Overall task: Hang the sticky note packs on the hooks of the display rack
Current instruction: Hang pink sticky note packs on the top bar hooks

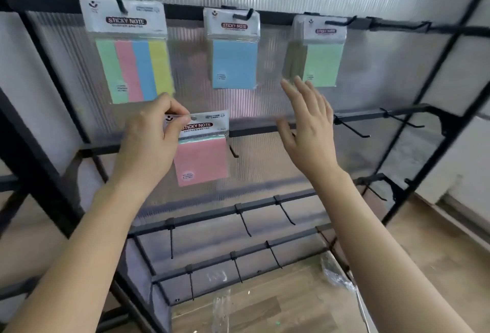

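Pinching the header of a pink sticky note pack [202, 157], the left hand [148, 136] holds it against the display rack's [265, 129] second bar. The right hand [309, 126] hovers beside it, fingers spread, gripping nothing.

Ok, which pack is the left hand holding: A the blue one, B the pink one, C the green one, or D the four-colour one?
B: the left hand pinches the pink pack by the top corner of its header.
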`<state>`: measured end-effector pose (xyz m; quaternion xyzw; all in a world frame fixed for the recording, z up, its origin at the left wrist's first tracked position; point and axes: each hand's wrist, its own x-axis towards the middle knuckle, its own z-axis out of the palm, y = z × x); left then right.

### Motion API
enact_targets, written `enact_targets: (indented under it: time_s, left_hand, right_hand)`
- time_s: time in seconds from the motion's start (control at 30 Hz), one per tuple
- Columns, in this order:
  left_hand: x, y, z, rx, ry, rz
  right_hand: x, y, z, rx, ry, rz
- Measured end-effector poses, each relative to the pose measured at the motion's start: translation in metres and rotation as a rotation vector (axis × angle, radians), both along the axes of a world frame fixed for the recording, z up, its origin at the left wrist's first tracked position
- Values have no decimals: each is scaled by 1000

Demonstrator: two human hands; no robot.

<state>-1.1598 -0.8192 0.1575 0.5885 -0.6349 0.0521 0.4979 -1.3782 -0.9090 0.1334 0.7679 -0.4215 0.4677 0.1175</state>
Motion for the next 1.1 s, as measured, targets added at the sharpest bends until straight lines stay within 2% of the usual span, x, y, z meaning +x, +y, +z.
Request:
enact_targets:
  time_s: [0.3, 0.83, 1.1]
  left_hand:
    - [-86, -53, 0, 9, -68, -182]
    - [-281, -176, 43, -156, 1, -167]
    - [-333, -219, 85, -255, -22, -123]
  right_hand:
    - [-84, -35, -18, 56, 17, -118]
    - [-262, -138, -5, 52, 79, -45]
    - [-308, -166, 2, 21, 70, 1]
